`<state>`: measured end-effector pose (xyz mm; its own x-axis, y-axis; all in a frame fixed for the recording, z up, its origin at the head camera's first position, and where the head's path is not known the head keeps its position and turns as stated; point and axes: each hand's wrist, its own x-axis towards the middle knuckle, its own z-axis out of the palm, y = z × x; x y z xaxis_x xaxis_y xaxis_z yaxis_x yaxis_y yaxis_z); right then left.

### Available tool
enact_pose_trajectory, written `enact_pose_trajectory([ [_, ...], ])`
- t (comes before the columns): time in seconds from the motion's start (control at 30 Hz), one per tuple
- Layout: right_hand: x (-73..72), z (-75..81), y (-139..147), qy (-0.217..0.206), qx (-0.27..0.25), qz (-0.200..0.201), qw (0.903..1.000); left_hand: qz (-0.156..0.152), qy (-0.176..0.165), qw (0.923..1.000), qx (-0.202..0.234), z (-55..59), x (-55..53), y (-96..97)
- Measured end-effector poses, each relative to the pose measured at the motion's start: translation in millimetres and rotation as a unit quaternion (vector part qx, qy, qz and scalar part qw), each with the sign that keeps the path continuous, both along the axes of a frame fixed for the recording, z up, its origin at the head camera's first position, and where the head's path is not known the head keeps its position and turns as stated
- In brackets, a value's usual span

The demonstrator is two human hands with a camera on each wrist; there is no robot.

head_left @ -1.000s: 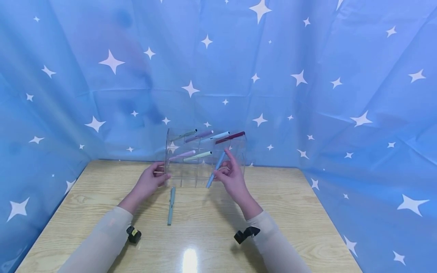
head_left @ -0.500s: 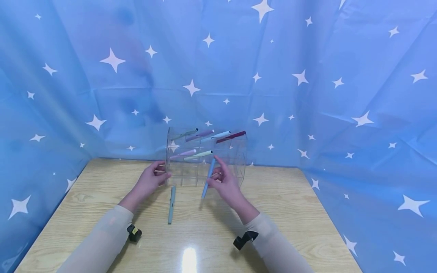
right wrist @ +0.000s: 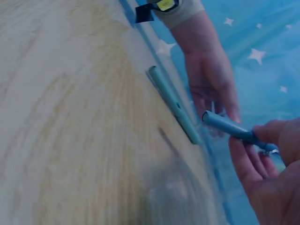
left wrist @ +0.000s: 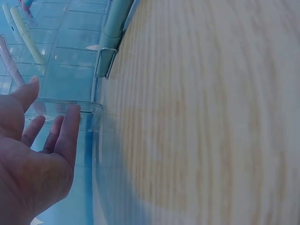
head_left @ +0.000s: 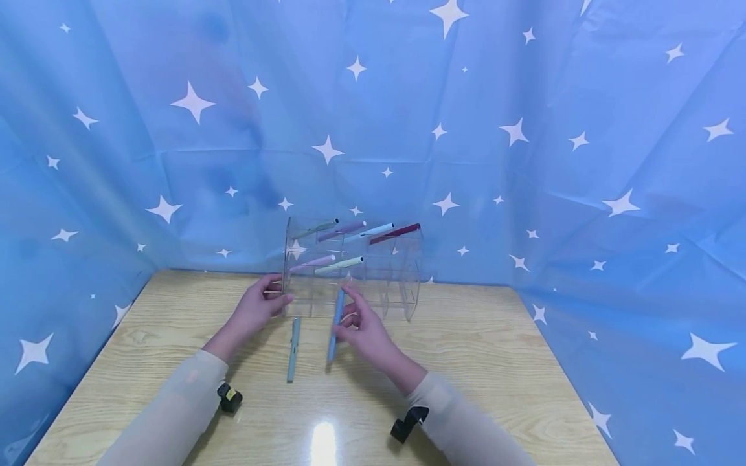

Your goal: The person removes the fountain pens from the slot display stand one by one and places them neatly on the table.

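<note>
In the head view, a clear pen rack (head_left: 412, 272) stands at the back of the table. My left hand (head_left: 259, 303) grips its left side wall, thumb on one side and fingers on the other, as the left wrist view also shows along the rack's edge (left wrist: 70, 101). My right hand (head_left: 364, 330) pinches a blue pen (head_left: 336, 327) between thumb and fingers in front of the rack, the pen's lower end pointing toward me. A teal pen (head_left: 293, 349) lies on the table, left of the held pen; the right wrist view shows this teal pen (right wrist: 171, 103) too.
Several pens rest in the rack, among them a dark red pen (head_left: 395, 234), a pale green pen (head_left: 339, 265) and a pink pen (head_left: 313, 263). A blue curtain (head_left: 373, 129) with white stars hangs right behind the wooden table (head_left: 495, 362).
My right hand has drawn the blue pen left and toward me, from the rack's right front to beside the teal pen. My left hand has stayed at the rack's side.
</note>
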<state>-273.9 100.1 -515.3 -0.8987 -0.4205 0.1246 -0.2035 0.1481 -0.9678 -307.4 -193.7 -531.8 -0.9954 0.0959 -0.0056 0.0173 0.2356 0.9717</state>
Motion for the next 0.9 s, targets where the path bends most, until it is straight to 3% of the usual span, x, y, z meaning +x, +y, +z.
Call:
enact_pose_trajectory([
  [0.27, 5.8, -10.3, -11, -0.03, 0.005, 0.024, 0.9993, -0.005, -0.002, 1.0, 0.007, -1.1, -1.6, 1.3],
  [0.57, 11.8, -18.9, -27, -0.054, 0.061, 0.02, 0.9965, 0.003, -0.006, 1.0, 0.002, -2.5, 0.1, -0.7],
  [0.9, 8.9, -19.9, -42, -0.064, 0.104, 0.001, 0.9925, 0.002, -0.001, 1.0, 0.0, -3.0, -0.7, -0.7],
])
